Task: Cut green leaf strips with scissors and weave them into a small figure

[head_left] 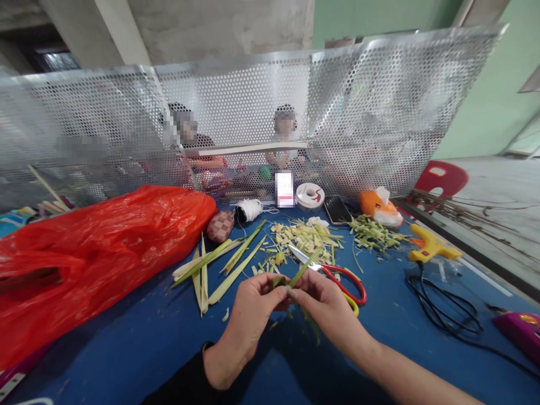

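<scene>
My left hand (248,315) and my right hand (327,306) meet above the blue table (147,349), both pinched on one green leaf strip (300,271) that sticks up and to the right between them. Just behind my right hand lie red-handled scissors (337,275), blades pointing back left. Long green and pale leaf strips (219,264) lie on the table to the left of my hands. A pile of short leaf cuttings (307,236) sits behind the scissors.
A big red plastic bag (97,253) fills the table's left. A yellow glue gun (430,247) with its black cord (447,309), a phone (337,209), a tape roll (310,196) and a twine spool (250,210) lie near the perforated metal screen (253,112). Two people sit behind it.
</scene>
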`<state>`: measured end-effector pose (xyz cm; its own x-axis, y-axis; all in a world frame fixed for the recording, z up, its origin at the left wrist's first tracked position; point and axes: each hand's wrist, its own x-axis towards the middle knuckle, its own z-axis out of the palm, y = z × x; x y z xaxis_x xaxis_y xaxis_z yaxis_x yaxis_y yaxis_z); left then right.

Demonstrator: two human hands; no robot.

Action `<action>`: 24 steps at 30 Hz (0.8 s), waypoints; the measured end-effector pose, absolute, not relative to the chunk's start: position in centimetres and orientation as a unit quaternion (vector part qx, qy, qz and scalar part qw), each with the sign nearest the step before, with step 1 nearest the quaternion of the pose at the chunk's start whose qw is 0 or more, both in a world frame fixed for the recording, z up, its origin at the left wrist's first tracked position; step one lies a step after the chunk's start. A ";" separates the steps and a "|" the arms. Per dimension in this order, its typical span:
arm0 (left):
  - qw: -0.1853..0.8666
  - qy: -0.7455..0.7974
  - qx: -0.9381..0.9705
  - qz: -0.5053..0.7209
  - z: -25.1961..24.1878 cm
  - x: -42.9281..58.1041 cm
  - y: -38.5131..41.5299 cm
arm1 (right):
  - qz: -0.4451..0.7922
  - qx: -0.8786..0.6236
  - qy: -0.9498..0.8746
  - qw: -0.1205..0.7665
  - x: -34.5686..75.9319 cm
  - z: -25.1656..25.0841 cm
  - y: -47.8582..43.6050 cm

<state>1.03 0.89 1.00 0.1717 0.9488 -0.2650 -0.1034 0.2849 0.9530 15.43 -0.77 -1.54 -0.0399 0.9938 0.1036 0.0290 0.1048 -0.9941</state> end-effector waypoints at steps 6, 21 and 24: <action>0.611 0.499 0.452 0.416 0.7 0.9 1.1 | 0.418 -0.503 -0.576 0.491 15.8 -0.7 -1.3; 0.603 0.501 0.465 0.411 1.0 0.7 1.2 | 0.329 -0.391 -0.694 0.507 16.8 -0.6 -1.1; 0.606 0.500 0.467 0.407 1.1 0.8 1.1 | 0.285 -0.366 -0.707 0.535 16.9 -0.1 -1.6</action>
